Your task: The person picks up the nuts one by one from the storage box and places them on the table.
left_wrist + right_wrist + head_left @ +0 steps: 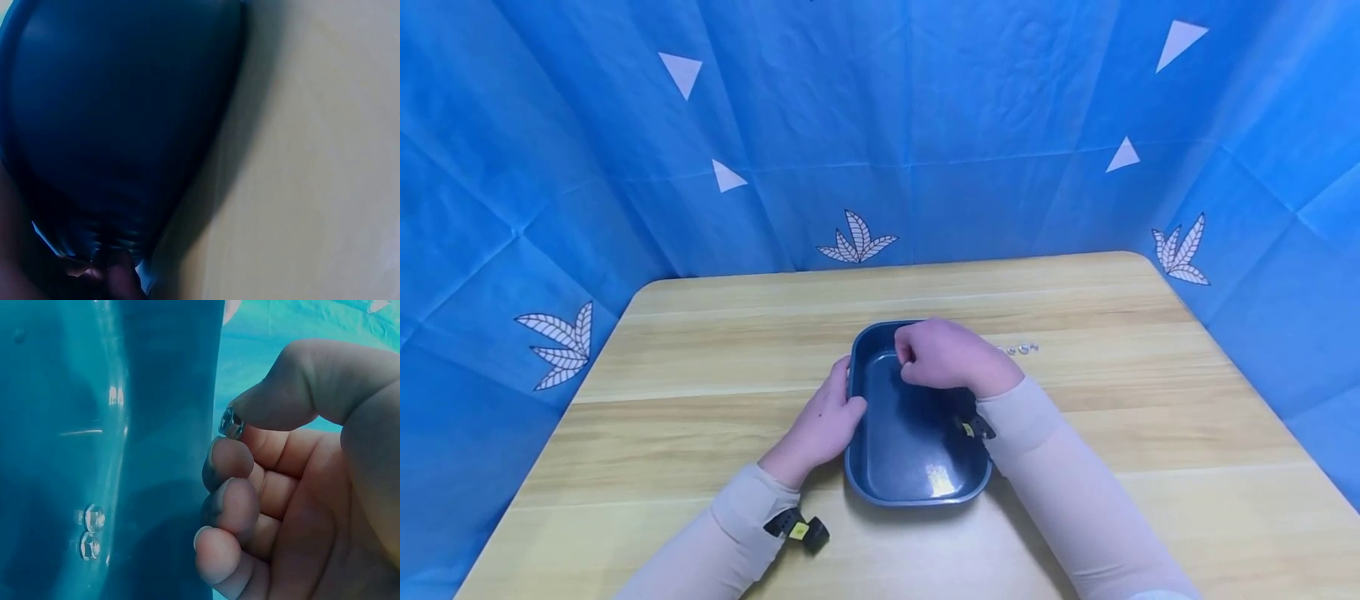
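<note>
Item: one dark blue, rectangular, round-cornered tray with a glossy inside (898, 437), sitting midway between the left and right edges of a pale wood-grain tabletop (730, 358).

Item: one bare left hand (822, 423), gripping the tray's left wall; its thumb is lying over the rim and its fingers are bracing the outer side.

Item: one bare right hand (951, 357), hovering over the far right part of the tray; its thumb and forefinger are closing narrowly on a nut, the other fingers curling beneath.

Item: one small silver-coloured metal hex nut (231, 423), being held between those fingertips, beside the tray wall in the right wrist view.

Item: two matching silver metal nuts (92, 532), lying close together inside the tray, near the foot of a wall; I am not managing to tell which corner is nearest.

Item: a short row of tiny, shiny, silvery pieces (1023, 349), lying on the tabletop just beyond the tray's right edge, too small for me to be making out their shape.

Item: one blue cloth backdrop with white triangles and leaf prints (1000, 100), hanging behind the tabletop's far edge.
</note>
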### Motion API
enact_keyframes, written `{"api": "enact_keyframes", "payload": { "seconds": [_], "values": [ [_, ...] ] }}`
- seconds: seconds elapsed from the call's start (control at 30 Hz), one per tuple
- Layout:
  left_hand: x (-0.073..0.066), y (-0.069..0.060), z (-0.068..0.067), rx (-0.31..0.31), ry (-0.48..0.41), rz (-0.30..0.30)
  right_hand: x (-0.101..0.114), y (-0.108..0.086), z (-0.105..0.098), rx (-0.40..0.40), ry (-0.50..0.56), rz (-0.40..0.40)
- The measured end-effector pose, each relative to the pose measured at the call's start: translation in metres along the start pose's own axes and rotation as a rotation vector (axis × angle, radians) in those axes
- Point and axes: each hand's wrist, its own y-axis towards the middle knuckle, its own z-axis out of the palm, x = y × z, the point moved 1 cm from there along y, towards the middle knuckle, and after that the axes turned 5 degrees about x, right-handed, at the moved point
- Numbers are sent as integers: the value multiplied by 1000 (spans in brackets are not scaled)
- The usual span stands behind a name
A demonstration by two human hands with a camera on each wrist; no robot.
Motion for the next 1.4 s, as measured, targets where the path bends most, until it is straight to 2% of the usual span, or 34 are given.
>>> {"api": "enact_keyframes", "payload": {
  "seconds": [0.37,0.93,1.17,1.4],
  "values": [
    [-3,-2,-2,-12,12,23,1,-5,-8,-32,-10,-43],
    [-2,-3,-1,-1,3,16,8,-19,-21,-4,4,-139],
    [-1,-2,0,-3,-2,17,9,-28,-29,-20,73,-123],
    [1,-2,1,-12,-4,19,3,-39,-42,-68,85,-103]
  ]
}}
